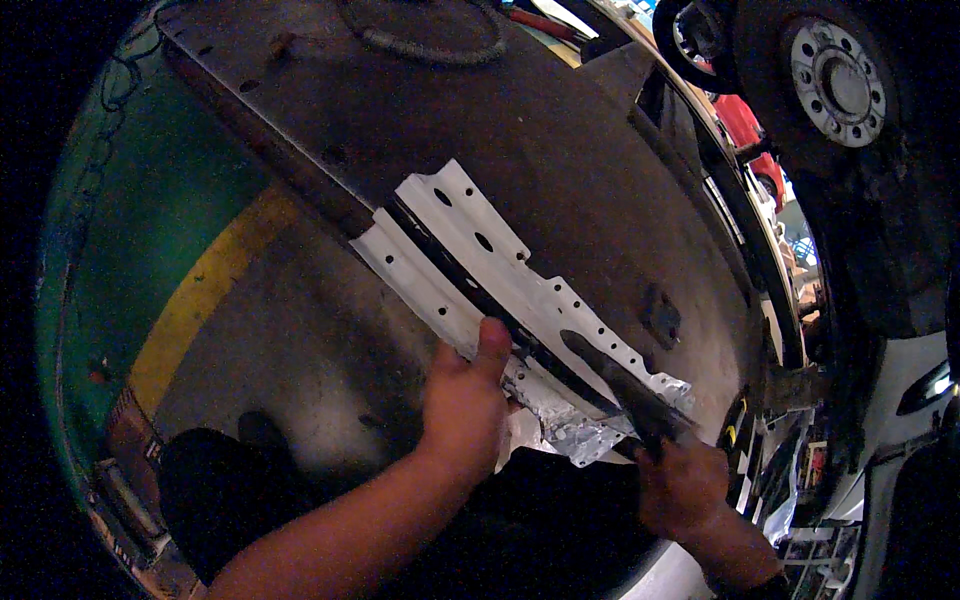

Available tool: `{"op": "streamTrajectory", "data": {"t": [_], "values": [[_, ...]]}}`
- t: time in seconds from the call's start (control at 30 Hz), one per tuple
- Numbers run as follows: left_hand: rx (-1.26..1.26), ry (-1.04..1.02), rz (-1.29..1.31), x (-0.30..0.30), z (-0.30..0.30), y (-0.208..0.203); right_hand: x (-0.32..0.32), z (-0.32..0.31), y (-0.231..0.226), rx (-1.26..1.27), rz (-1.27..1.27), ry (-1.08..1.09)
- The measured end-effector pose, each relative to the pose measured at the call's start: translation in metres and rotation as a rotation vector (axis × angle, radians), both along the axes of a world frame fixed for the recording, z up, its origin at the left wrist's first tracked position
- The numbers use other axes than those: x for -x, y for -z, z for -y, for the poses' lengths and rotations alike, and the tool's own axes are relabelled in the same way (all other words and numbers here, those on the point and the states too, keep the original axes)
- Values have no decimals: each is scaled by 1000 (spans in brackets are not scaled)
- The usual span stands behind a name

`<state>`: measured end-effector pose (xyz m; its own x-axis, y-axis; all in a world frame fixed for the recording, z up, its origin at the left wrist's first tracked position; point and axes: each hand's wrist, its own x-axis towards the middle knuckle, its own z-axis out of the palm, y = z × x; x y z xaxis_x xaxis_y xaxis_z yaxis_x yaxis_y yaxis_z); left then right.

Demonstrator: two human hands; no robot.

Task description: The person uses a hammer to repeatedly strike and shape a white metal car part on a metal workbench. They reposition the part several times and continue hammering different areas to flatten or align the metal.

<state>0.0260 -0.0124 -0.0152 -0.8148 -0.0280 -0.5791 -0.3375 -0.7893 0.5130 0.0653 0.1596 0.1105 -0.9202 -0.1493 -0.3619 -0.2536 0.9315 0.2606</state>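
Observation:
A long white sheet-metal car body panel (465,215), with folded ridges, several holes and a dark channel along its length, lies slantwise over the edge of a dark workbench (560,130). Its near end is crumpled, with bare shiny metal (585,435). My left hand (468,395) grips the panel's near left edge, thumb on top and fingers hidden underneath. In my right hand (690,490) is a dark metal bar tool (630,385) with a rounded, flattened end. That end lies over the panel's right part; whether it touches the metal I cannot tell.
A small dark block (660,315) sits on the bench right of the panel, and a coiled ring (425,35) lies at the far side. A wheel hub (838,82) stands at the upper right. Below the bench's left edge, a yellow stripe (205,285) crosses the green floor.

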Motion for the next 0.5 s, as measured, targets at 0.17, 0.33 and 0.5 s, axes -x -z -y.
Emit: {"op": "streamTrajectory", "data": {"t": [0.17, 0.33, 0.5], "values": [[3, -16, -31, 1, -9, 3, -10, -57, 30, 331, -201, -388], [20, 16, 4, 0, -3, -2, -4, -10, 1, -12, -166, -309], [0, -6, -11, 0, -6, -4, -11, -47, 27, 224, -164, -325]]}}
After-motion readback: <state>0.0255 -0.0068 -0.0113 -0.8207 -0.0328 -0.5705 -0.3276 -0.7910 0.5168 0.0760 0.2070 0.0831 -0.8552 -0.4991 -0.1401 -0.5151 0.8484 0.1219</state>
